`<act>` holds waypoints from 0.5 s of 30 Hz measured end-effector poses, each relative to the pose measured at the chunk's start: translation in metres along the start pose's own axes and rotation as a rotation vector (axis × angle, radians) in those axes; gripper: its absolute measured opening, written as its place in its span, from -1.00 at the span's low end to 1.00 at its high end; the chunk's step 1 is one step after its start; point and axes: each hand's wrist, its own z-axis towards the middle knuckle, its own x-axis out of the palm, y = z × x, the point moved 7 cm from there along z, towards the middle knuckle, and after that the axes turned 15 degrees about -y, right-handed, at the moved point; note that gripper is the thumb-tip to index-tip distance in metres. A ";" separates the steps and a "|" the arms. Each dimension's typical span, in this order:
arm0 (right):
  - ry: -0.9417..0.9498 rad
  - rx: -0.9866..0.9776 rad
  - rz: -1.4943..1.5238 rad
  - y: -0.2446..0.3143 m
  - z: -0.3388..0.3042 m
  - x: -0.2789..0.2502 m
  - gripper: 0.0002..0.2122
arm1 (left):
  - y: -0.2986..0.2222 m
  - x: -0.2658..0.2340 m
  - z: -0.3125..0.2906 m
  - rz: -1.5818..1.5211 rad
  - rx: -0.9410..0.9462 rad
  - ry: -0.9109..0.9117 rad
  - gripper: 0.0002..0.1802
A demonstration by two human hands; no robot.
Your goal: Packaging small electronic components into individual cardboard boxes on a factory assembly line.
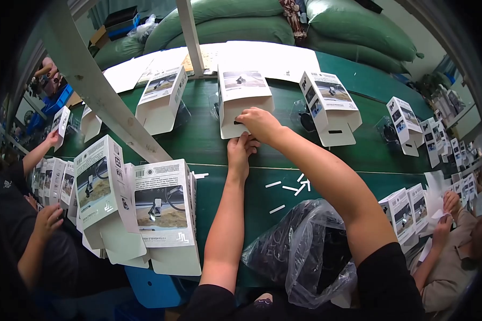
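A white printed cardboard box [244,95] lies on the green table in front of me, its open end and long flap facing me. My right hand [260,126] reaches across that open end, fingers bent together at the dark slot in the flap; whether they hold anything small is hidden. From below, my left hand [240,156] grips the flap's near edge with curled fingers. Beside the box's left side sits a clear plastic tray [213,106]. Under my right forearm rests a clear plastic bag [305,249] of black parts, with several small white strips [290,188] scattered beyond it.
More open boxes stand along the table, one at the right [332,101] and one at the left [163,101]. Stacked boxes [163,214] fill the near left beside a slanted metal post [99,91]. Co-workers sit on both sides. Green sacks [219,29] lie at the back.
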 end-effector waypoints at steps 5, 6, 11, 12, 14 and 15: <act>0.049 0.014 0.103 -0.005 -0.004 0.016 -0.67 | 0.000 -0.001 0.001 -0.048 -0.021 0.033 -0.80; -0.045 -0.028 0.065 -0.008 -0.009 0.014 -0.66 | 0.001 -0.001 0.001 -0.027 -0.029 0.027 -0.79; -0.405 -0.177 0.039 0.000 -0.041 -0.038 -0.58 | 0.005 0.003 -0.002 0.040 -0.092 0.018 -0.72; -0.392 -0.181 0.054 0.017 -0.045 -0.065 -0.58 | 0.005 -0.004 -0.002 0.059 -0.112 0.018 -0.70; -0.114 0.052 0.568 0.033 -0.067 -0.123 -0.61 | 0.007 -0.002 -0.002 0.084 -0.155 0.042 -0.64; -0.038 0.068 0.590 0.041 -0.087 -0.159 -0.68 | 0.008 0.005 -0.004 0.068 -0.162 0.043 -0.64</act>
